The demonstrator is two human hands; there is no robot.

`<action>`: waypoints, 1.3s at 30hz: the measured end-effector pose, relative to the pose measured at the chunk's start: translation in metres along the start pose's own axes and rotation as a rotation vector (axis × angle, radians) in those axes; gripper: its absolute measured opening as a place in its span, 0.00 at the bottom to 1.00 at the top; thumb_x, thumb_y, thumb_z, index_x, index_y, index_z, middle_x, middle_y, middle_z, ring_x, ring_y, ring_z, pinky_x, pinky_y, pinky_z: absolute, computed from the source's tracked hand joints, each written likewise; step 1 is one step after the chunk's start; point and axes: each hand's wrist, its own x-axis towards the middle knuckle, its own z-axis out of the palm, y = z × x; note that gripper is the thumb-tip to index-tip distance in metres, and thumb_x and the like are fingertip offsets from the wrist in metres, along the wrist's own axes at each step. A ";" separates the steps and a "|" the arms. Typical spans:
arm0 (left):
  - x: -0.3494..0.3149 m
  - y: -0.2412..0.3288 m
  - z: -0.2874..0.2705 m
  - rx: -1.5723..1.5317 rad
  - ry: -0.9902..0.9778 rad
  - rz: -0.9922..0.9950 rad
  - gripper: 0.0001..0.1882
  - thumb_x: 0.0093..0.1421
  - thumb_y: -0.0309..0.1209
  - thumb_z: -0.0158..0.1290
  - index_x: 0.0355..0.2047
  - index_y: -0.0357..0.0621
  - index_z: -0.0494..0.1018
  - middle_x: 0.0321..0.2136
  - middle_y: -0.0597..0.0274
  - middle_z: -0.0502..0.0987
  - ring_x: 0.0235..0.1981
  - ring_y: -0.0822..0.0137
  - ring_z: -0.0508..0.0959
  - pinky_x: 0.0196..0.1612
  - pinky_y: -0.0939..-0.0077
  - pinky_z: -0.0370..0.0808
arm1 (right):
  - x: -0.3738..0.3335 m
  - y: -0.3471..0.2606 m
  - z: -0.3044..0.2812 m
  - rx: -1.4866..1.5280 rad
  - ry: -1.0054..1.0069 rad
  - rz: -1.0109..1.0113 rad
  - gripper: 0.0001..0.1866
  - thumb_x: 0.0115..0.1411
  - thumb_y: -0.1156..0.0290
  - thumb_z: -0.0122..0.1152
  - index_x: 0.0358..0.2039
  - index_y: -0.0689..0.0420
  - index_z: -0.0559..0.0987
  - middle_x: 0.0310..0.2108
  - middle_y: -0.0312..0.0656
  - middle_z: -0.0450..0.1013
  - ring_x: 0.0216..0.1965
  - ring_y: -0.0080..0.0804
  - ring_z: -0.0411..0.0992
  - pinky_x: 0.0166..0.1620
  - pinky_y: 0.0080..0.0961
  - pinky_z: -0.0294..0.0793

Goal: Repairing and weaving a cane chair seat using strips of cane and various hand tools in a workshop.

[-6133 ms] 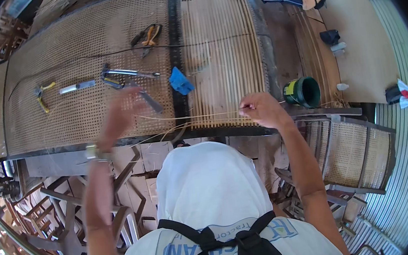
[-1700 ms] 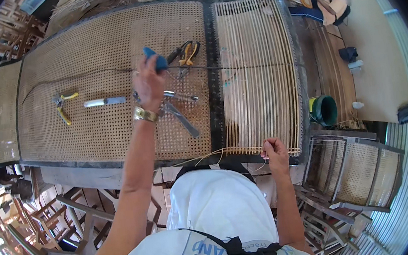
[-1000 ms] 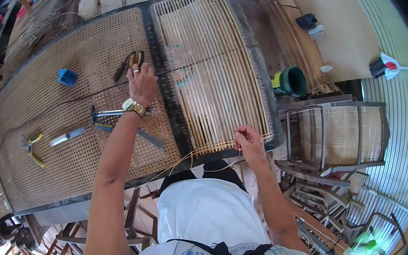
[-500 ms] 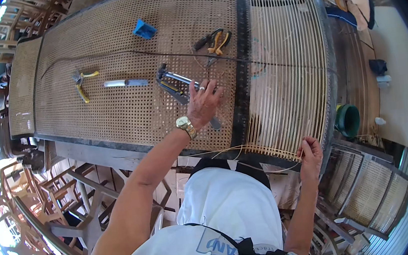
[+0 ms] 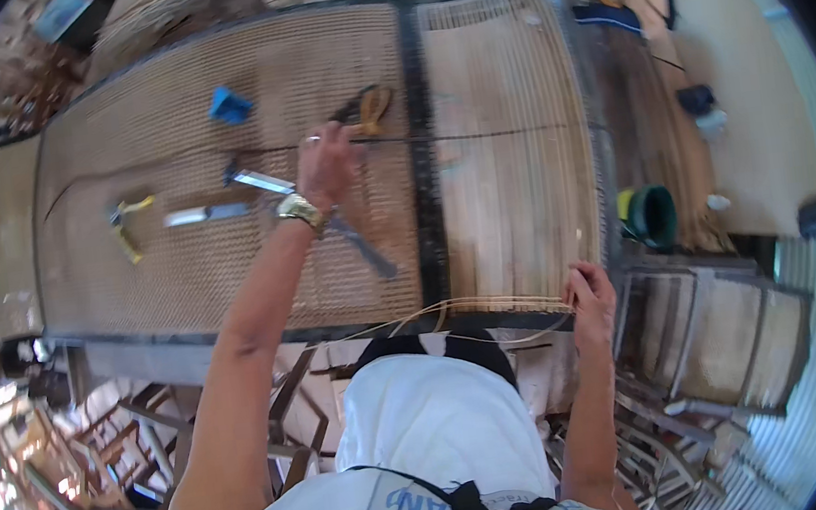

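Pinching a thin cane strand [image 5: 454, 307], the right hand [image 5: 589, 297] grips; the left hand [image 5: 325, 164] rests open beside pliers [image 5: 363, 109], blue block [image 5: 230, 105] farther off.

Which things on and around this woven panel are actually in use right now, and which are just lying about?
In use:
- large woven cane panel in a dark frame
- thin pale cane strand, held at the near edge by the right hand
- long dark strand across the panel, at the left hand

Lying about:
- small blue block
- yellow-handled tool
- green bucket

Left hand [image 5: 325, 164] hemmed by pliers [image 5: 363, 111], knife [image 5: 257, 180].
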 end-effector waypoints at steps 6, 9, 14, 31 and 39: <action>0.030 -0.009 0.011 0.063 -0.115 -0.011 0.14 0.63 0.39 0.57 0.44 0.44 0.77 0.52 0.54 0.74 0.49 0.49 0.76 0.52 0.51 0.72 | 0.086 -0.025 -0.023 0.204 0.081 -0.050 0.05 0.68 0.72 0.60 0.43 0.56 0.78 0.28 0.33 0.71 0.23 0.18 0.67 0.26 0.18 0.68; 0.025 -0.004 0.013 -0.019 -0.111 -0.035 0.13 0.63 0.39 0.58 0.42 0.44 0.78 0.52 0.54 0.73 0.48 0.48 0.76 0.51 0.50 0.72 | 0.147 -0.040 -0.033 0.286 0.070 -0.118 0.04 0.67 0.72 0.61 0.42 0.57 0.78 0.28 0.33 0.72 0.23 0.19 0.68 0.24 0.19 0.68; 0.005 -0.015 0.003 -0.082 -0.133 -0.116 0.11 0.62 0.38 0.61 0.36 0.42 0.79 0.48 0.53 0.75 0.41 0.48 0.79 0.46 0.53 0.74 | 0.219 -0.077 -0.009 -0.314 0.136 -0.380 0.03 0.68 0.72 0.59 0.40 0.55 0.79 0.29 0.36 0.73 0.24 0.23 0.74 0.25 0.19 0.71; -0.017 -0.081 -0.112 -0.192 -0.542 -0.212 0.12 0.64 0.38 0.58 0.36 0.41 0.80 0.30 0.49 0.81 0.33 0.47 0.81 0.37 0.55 0.76 | 0.203 -0.058 -0.154 -1.186 0.145 -0.577 0.12 0.66 0.75 0.51 0.48 0.54 0.77 0.46 0.51 0.78 0.51 0.52 0.76 0.53 0.41 0.74; -0.055 -0.079 -0.127 -0.527 -0.708 -0.228 0.10 0.68 0.33 0.54 0.35 0.37 0.77 0.24 0.59 0.79 0.24 0.70 0.76 0.30 0.67 0.73 | 0.155 0.031 -0.323 -1.153 0.681 -0.132 0.09 0.69 0.69 0.50 0.46 0.55 0.77 0.45 0.50 0.78 0.46 0.54 0.76 0.50 0.41 0.73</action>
